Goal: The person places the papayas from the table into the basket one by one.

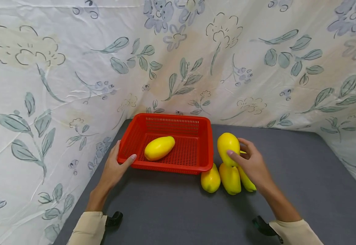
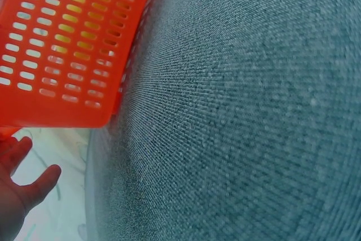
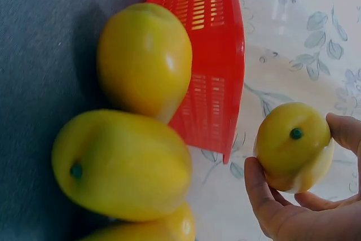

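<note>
In the head view my right hand [image 1: 253,163] holds a yellow mango [image 1: 228,145] between thumb and fingers, raised above other mangoes. The right wrist view shows its green stem tip facing the camera. Beneath it lie several more, among them one mango [image 1: 210,178] against the basket's corner and another mango [image 1: 230,179] beside it. A red plastic basket [image 1: 172,167] stands to the left, with one mango [image 1: 159,148] lying inside. My left hand [image 1: 114,169] is at the basket's near left corner, thumb spread away from the fingers, fingertips right at the rim.
A dark grey cloth surface [image 1: 172,207] lies under everything. Behind and to the left hangs a white floral-patterned curtain [image 1: 178,68], close to the basket's back edge.
</note>
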The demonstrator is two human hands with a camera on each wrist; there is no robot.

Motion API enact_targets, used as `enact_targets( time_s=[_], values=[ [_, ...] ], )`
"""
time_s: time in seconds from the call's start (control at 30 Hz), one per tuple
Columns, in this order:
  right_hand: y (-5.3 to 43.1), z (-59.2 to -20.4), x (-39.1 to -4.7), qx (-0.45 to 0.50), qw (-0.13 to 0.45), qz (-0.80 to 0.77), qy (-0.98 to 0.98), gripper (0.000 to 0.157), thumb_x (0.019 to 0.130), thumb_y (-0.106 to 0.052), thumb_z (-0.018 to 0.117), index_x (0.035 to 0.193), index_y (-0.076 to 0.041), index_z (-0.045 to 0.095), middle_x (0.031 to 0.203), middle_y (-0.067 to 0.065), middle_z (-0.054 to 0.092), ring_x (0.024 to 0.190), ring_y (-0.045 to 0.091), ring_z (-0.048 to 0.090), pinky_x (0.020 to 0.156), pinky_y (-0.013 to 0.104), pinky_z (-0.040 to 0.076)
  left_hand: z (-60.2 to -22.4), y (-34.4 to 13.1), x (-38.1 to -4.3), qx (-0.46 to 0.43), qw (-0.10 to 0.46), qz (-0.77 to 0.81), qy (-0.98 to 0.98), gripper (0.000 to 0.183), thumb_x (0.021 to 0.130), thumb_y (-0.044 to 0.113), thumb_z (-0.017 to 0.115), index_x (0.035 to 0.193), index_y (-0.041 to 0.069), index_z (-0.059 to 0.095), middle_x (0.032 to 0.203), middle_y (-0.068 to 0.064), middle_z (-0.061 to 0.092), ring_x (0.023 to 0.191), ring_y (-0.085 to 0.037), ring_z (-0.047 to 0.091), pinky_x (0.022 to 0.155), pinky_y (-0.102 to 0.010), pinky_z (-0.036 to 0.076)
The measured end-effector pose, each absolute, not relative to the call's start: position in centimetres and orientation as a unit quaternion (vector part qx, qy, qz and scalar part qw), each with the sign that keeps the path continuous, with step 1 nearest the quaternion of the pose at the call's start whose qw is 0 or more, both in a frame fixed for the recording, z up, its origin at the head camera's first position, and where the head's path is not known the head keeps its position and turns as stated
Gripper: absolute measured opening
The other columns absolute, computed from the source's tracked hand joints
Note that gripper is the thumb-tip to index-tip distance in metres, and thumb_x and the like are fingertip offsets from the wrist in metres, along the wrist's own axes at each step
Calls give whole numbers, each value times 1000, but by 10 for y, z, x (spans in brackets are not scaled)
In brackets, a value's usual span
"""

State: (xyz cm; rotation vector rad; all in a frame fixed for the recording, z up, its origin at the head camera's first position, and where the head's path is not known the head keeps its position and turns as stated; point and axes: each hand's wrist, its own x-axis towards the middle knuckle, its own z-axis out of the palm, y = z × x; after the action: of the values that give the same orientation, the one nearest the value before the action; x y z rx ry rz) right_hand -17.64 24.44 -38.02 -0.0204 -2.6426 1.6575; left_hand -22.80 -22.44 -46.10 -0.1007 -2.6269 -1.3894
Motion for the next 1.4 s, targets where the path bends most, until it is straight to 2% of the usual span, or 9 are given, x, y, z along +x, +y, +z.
enact_targets(
  time_s=[0.1, 0.23, 0.43, 0.67, 0.93, 1.13, 1.27, 1.4],
  values=[
    [237, -379, -178, -4, 11, 532, -847, 85, 102, -54, 67, 168, -17, 27, 161, 20, 45, 137, 39, 55, 103, 45, 53, -460, -224, -228, -35, 85, -466, -880, 100, 98, 49, 70, 172, 17, 11, 172, -18, 24, 142, -42, 41, 115, -69, 41],
    [227, -378, -180, -1, 7, 533, -846, 86, 101, -54, 67, 166, -14, 28, 159, 20, 47, 136, 40, 57, 104, 52, 53, -461, -225, -228, -37, 89, -467, -879, 99, 98, 48, 70, 172, 17, 13, 172, -18, 25, 141, -41, 42, 115, -68, 41],
    [213, -375, -184, 2, -8, 544, -839, 88, 101, -54, 67, 167, -14, 25, 160, 20, 45, 135, 40, 57, 106, 54, 52, -460, -224, -228, -34, 88, -466, -880, 99, 98, 49, 70, 172, 16, 12, 172, -18, 24, 143, -42, 41, 118, -69, 37],
    [206, -373, -188, 8, -10, 571, -821, 85, 102, -49, 68, 167, -14, 26, 158, 19, 47, 136, 37, 57, 107, 50, 53, -460, -223, -228, -30, 81, -470, -878, 100, 98, 50, 70, 173, 19, 11, 172, -17, 25, 141, -41, 41, 114, -68, 43],
    [204, -375, -189, 21, -12, 590, -807, 84, 102, -44, 70, 167, -15, 26, 158, 18, 49, 129, 42, 65, 112, 58, 49, -461, -222, -229, -28, 84, -468, -879, 101, 98, 49, 70, 173, 18, 11, 172, -17, 25, 143, -41, 41, 116, -69, 40],
    [214, -382, -188, 30, 3, 580, -814, 81, 102, -43, 72, 165, -14, 30, 156, 16, 51, 134, 36, 61, 107, 51, 56, -460, -221, -229, -26, 87, -467, -880, 101, 98, 49, 71, 173, 17, 11, 173, -18, 24, 144, -42, 40, 117, -69, 38],
    [223, -388, -186, 32, 11, 575, -817, 80, 102, -40, 71, 165, -12, 31, 157, 18, 49, 139, 38, 56, 101, 34, 59, -460, -221, -229, -27, 86, -469, -879, 101, 97, 49, 71, 172, 18, 12, 173, -17, 24, 143, -42, 40, 117, -69, 38],
    [231, -391, -184, 28, 16, 571, -820, 78, 103, -39, 71, 164, -11, 32, 156, 19, 50, 139, 39, 55, 93, 15, 55, -461, -222, -229, -31, 88, -471, -877, 100, 97, 48, 72, 172, 18, 13, 172, -17, 25, 141, -42, 42, 115, -69, 42]
  ],
)
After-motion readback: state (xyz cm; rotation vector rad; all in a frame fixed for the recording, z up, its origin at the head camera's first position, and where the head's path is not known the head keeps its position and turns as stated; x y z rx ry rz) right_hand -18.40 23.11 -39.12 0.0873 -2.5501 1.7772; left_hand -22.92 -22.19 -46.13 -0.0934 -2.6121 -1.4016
